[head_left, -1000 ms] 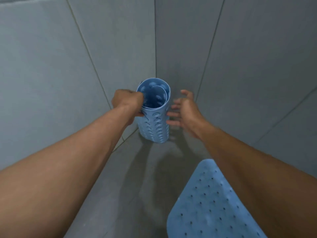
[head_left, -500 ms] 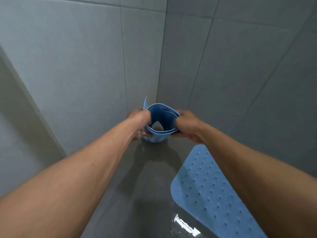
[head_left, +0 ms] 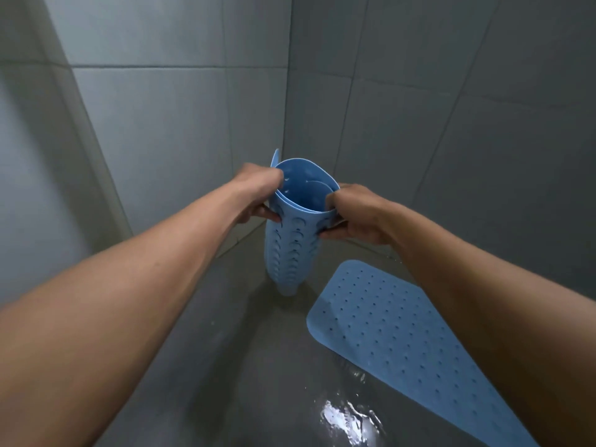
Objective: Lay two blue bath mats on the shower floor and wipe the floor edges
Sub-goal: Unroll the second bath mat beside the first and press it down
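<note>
A rolled blue bath mat (head_left: 292, 250) with suction cups on its outside stands upright in the far corner of the shower, its lower end at the floor. My left hand (head_left: 258, 195) pinches the roll's top rim on the left side. My right hand (head_left: 353, 214) grips the rim on the right. The roll's mouth is spread open between them. A second blue bath mat (head_left: 403, 343), dotted with small holes, lies flat on the grey shower floor (head_left: 232, 366) to the right, partly hidden under my right forearm.
Grey tiled walls (head_left: 161, 130) close in on the left and at the back right, meeting in a corner behind the roll. A patch of water (head_left: 348, 417) glistens on the floor near the flat mat's left edge.
My right hand went from open beside the roll to gripping its rim. The roll has lifted and its mouth has widened. The view has tilted up.
</note>
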### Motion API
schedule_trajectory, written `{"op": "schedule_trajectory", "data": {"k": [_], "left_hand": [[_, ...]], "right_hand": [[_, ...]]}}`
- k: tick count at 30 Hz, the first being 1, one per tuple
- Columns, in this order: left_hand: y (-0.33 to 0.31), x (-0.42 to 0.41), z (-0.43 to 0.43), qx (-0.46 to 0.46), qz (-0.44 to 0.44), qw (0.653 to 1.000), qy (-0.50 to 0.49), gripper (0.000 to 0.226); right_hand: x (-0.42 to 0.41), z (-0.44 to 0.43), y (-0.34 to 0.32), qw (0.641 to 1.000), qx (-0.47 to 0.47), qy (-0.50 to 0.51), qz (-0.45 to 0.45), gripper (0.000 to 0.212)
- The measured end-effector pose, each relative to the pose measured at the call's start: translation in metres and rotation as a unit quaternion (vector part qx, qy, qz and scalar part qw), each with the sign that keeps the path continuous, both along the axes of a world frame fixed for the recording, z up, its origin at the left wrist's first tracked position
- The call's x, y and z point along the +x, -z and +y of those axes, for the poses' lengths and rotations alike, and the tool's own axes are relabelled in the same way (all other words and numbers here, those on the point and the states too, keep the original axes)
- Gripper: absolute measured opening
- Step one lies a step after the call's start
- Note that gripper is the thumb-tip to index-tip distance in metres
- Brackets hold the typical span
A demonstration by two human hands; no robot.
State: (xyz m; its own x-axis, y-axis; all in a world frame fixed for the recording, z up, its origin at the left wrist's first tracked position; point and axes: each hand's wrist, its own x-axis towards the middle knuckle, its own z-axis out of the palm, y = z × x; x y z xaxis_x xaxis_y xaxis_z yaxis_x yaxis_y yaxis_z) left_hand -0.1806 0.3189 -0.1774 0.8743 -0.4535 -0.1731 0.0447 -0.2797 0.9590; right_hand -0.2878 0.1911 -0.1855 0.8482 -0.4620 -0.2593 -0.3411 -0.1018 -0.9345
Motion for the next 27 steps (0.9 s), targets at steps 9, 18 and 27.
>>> {"op": "schedule_trajectory", "data": {"k": [9,18,27], "left_hand": [[0.03,-0.105,0.011,-0.018,-0.036,0.999,-0.01,0.036],[0.064,-0.209,0.023,-0.049,-0.03,0.998,0.009,0.034],[0.087,-0.25,0.027,-0.041,-0.003,0.997,0.07,0.046]], "right_hand": [[-0.115,0.01,0.029,0.998,0.009,-0.049,-0.029,0.044],[-0.225,0.02,0.044,0.999,0.006,-0.052,-0.008,0.034],[-0.274,0.021,0.06,0.999,0.009,-0.031,0.034,0.048]]}}
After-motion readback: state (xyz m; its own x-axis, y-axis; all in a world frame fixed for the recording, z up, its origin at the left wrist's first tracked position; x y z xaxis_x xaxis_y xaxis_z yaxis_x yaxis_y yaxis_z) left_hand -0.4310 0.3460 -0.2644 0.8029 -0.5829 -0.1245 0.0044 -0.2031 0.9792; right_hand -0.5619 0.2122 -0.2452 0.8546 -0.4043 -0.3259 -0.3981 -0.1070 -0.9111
